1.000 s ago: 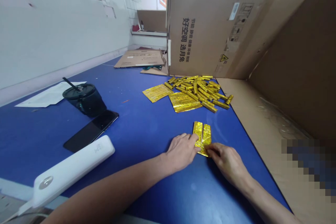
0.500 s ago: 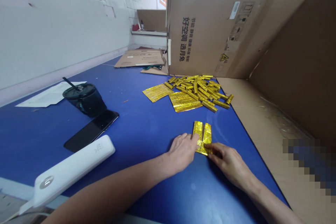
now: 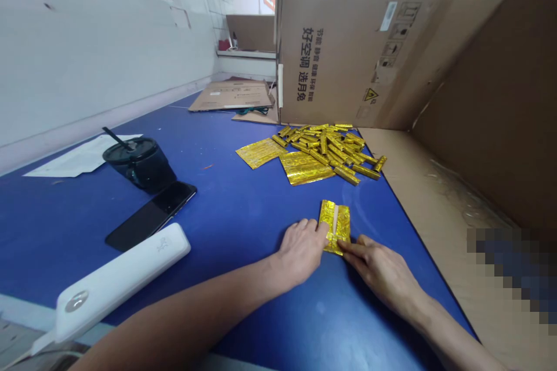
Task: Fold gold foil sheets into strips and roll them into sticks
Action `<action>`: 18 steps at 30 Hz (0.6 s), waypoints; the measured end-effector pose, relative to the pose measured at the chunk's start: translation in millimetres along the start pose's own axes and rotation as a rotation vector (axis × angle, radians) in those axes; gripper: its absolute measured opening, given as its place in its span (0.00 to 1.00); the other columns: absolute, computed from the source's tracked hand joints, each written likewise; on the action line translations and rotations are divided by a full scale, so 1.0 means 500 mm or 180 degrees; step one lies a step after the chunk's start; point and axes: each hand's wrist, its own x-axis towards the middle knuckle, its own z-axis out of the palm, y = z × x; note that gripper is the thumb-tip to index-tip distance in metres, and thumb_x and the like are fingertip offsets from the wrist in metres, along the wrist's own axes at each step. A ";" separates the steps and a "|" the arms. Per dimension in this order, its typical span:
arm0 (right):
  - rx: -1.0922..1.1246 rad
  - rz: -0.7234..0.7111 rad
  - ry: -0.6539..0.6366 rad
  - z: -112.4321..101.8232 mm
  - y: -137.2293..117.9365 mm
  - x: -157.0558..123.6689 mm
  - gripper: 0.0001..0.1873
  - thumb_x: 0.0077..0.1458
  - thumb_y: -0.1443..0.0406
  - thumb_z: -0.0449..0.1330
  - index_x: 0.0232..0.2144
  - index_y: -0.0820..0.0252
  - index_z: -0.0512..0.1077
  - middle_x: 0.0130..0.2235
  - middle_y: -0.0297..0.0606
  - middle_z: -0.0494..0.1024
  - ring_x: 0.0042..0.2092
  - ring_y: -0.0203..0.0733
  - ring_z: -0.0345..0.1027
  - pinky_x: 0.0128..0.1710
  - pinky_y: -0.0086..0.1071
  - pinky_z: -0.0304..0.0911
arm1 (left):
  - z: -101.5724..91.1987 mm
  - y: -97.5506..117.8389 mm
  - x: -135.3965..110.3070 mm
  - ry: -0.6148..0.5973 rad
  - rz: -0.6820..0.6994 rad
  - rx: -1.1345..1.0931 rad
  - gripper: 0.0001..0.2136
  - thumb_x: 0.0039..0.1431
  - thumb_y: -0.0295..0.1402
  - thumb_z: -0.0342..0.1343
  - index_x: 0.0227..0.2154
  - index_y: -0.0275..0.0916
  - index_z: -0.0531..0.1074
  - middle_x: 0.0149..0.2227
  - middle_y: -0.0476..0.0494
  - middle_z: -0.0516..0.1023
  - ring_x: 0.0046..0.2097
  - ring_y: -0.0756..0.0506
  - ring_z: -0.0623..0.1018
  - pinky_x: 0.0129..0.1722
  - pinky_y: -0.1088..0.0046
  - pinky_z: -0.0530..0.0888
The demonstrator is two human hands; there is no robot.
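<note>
A small gold foil sheet [image 3: 335, 225], folded in from both sides, lies on the blue table [image 3: 243, 208]. My left hand [image 3: 302, 249] rests flat beside it, fingertips pressing its left edge. My right hand [image 3: 378, 272] presses its near right corner with extended fingers. Further back sit a pile of several rolled gold foil pieces [image 3: 335, 148] and two stacks of flat gold foil sheets [image 3: 304, 168], [image 3: 260, 152].
A dark lidded cup with a straw [image 3: 139, 163], a black phone [image 3: 151, 215] and a white oblong device [image 3: 115, 281] lie at the left. White paper [image 3: 82, 156] lies by the wall. Large cardboard panels [image 3: 348, 40] stand behind and to the right.
Both hands have slid slightly forward. The two raised flaps of the gold sheet have been pressed flatter and closer together.
</note>
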 end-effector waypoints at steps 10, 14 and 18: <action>-0.0840 -0.0134 -0.0001 -0.008 -0.010 -0.018 0.17 0.53 0.59 0.48 0.44 0.52 0.67 0.28 0.36 0.74 0.24 0.40 0.70 0.19 0.28 0.58 | -0.017 0.003 -0.008 0.0282 0.0366 0.0420 0.07 0.58 0.27 0.41 0.34 0.38 0.65 0.35 0.43 0.66 0.38 0.44 0.66 0.34 0.68 0.62; -0.0933 -0.0169 0.0008 -0.009 -0.023 -0.021 0.18 0.51 0.59 0.50 0.44 0.55 0.67 0.28 0.39 0.76 0.24 0.42 0.70 0.19 0.29 0.60 | -0.027 0.007 -0.019 0.0068 0.1058 0.0538 0.08 0.58 0.27 0.42 0.32 0.36 0.67 0.33 0.43 0.69 0.38 0.45 0.66 0.37 0.68 0.60; -0.1014 -0.0231 -0.0041 -0.012 -0.026 -0.024 0.21 0.51 0.58 0.51 0.46 0.59 0.65 0.30 0.41 0.76 0.27 0.44 0.71 0.20 0.31 0.62 | -0.030 0.019 -0.041 0.0155 0.0916 0.0528 0.13 0.56 0.39 0.47 0.41 0.38 0.65 0.36 0.43 0.70 0.40 0.43 0.67 0.45 0.61 0.56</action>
